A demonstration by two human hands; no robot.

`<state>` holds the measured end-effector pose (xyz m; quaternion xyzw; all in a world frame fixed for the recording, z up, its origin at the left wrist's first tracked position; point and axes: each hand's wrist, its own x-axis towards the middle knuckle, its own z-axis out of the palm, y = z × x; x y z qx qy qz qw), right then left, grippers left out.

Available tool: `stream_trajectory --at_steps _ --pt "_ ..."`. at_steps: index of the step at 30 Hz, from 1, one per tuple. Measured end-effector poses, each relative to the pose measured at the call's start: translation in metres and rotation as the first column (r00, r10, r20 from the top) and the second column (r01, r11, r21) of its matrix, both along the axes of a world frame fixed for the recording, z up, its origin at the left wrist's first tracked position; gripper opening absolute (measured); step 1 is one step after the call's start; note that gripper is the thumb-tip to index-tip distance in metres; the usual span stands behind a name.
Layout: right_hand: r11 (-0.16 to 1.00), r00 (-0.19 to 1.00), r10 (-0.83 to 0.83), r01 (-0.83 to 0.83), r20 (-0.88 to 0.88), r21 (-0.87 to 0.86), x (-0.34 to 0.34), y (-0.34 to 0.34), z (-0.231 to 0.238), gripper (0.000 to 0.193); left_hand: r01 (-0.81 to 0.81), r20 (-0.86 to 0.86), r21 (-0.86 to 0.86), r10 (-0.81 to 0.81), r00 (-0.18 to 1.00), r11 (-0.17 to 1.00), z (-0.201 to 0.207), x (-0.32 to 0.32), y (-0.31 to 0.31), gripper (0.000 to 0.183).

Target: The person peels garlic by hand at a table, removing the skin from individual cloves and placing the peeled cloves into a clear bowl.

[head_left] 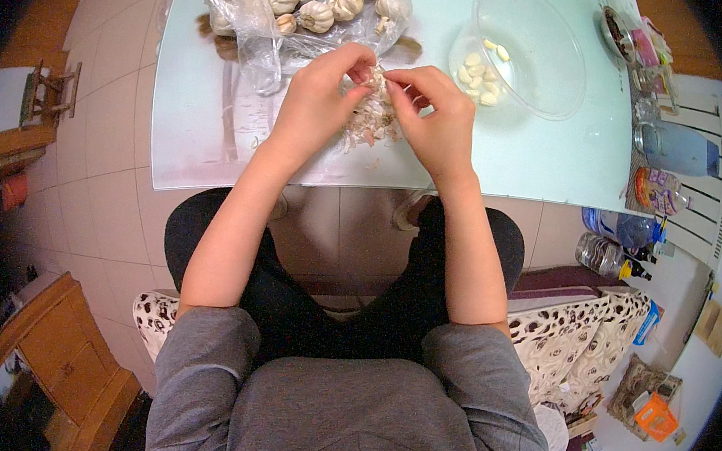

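My left hand (322, 95) and my right hand (437, 117) meet over the near part of the table, fingertips pinched together. Between them is a small pale piece of garlic (378, 72) with papery skin, mostly hidden by the fingers. Loose garlic peelings (371, 124) lie in a heap right under the hands. Beyond my left hand, whole garlic bulbs (316, 16) fill an open clear plastic bag (257, 39). Past my right hand, a clear plastic bowl (566, 38) contains several peeled garlic cloves (479, 78).
The pale glass-topped table (552, 168) ends just before my lap. At its right edge stand a small dish (618, 34), a bluish jug (681, 149) and a bottle (660, 191). More bottles (609, 253) are below. A wooden cabinet (66, 363) is at left.
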<state>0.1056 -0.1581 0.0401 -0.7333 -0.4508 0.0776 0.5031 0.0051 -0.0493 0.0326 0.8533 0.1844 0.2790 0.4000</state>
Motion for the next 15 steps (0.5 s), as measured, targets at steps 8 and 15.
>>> stream_trajectory --at_steps 8,15 --pt "0.996 0.995 0.075 -0.077 0.067 0.037 -0.0012 0.0013 -0.0073 0.009 -0.021 0.013 0.073 0.020 1.000 0.997 -0.0040 0.0014 -0.0034 0.028" --pt "1.000 0.999 -0.015 0.014 0.039 0.022 -0.0038 0.0007 0.0002 0.006 -0.035 0.098 -0.260 0.063 0.993 0.965 0.0037 -0.0001 -0.0064 0.017"
